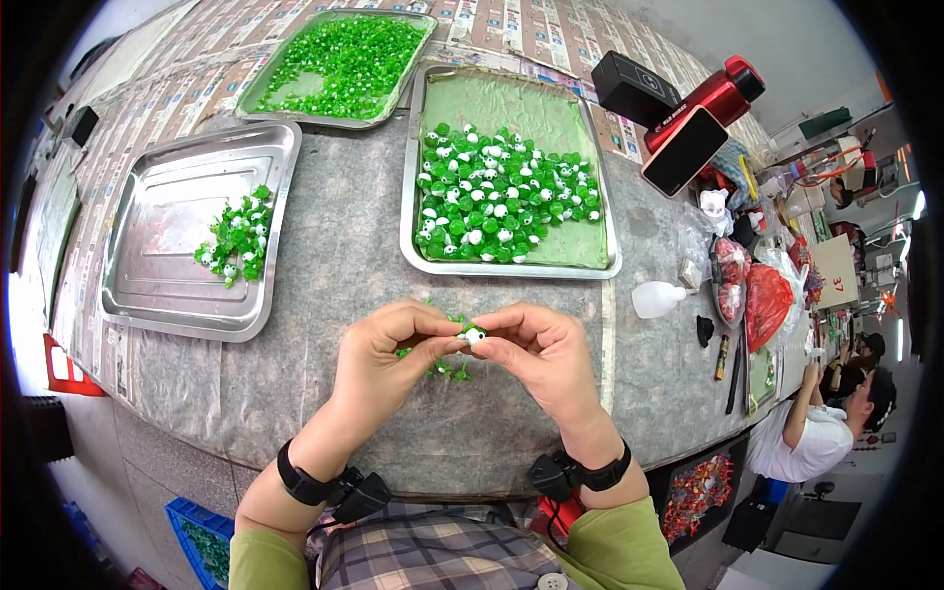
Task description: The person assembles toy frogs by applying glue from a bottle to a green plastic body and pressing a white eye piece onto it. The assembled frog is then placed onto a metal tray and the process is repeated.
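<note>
The left hand and the right hand are both closed in a pinch on one small green and white bead piece, held just above the grey table cover. The assembling of this piece seems in progress. The next move probably needs steady fingertips, because a few loose green beads lie directly below.

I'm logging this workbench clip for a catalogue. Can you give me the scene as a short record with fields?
setting: grey felt-covered table
left hand: pinches a small green and white bead piece
right hand: pinches the same piece from the other side
under the hands: loose green bits
left tray: small pile of green pieces
middle tray: many green and white pieces
far tray: green beads
right side: phone, red bottle, white squeeze bottle
others: a person seated at far right
</note>
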Available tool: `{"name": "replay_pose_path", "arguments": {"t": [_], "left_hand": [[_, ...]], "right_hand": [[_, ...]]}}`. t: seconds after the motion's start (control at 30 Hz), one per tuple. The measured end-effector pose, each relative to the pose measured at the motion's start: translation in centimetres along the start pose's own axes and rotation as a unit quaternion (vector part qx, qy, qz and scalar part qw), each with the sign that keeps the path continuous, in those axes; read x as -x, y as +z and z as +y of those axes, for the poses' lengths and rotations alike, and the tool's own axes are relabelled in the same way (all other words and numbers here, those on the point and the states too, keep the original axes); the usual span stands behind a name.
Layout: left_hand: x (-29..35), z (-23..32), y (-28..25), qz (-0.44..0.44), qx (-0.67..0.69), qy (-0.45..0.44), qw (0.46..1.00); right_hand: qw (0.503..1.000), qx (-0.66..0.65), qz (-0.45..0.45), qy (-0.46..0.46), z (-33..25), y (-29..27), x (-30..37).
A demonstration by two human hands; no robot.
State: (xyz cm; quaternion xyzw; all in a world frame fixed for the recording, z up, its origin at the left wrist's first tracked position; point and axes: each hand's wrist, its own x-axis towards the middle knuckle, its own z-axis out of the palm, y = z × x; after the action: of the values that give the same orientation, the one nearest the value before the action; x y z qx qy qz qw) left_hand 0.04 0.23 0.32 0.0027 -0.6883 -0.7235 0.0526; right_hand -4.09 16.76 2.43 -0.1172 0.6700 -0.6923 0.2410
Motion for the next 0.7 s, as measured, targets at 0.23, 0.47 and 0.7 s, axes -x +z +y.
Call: {"name": "replay_pose_path", "arguments": {"t": [0.23,0.47,0.7], "left_hand": [[-0.1,0.5,0.1,-0.013,-0.182,0.151,0.972],[-0.2,0.3,-0.2,-0.015,-0.224,0.128,0.966],[-1.6,1.0,-6.8,0.314,-0.19,0.054,0.928]], "right_hand": [[0.998,-0.04,-0.042,0.032,-0.1,-0.4,-0.1],[0.992,-0.079,-0.057,0.074,0.7,-0.5,-0.9],[0.91,0.391,-0.134,-0.04,0.2,-1.0,-1.1]]}}
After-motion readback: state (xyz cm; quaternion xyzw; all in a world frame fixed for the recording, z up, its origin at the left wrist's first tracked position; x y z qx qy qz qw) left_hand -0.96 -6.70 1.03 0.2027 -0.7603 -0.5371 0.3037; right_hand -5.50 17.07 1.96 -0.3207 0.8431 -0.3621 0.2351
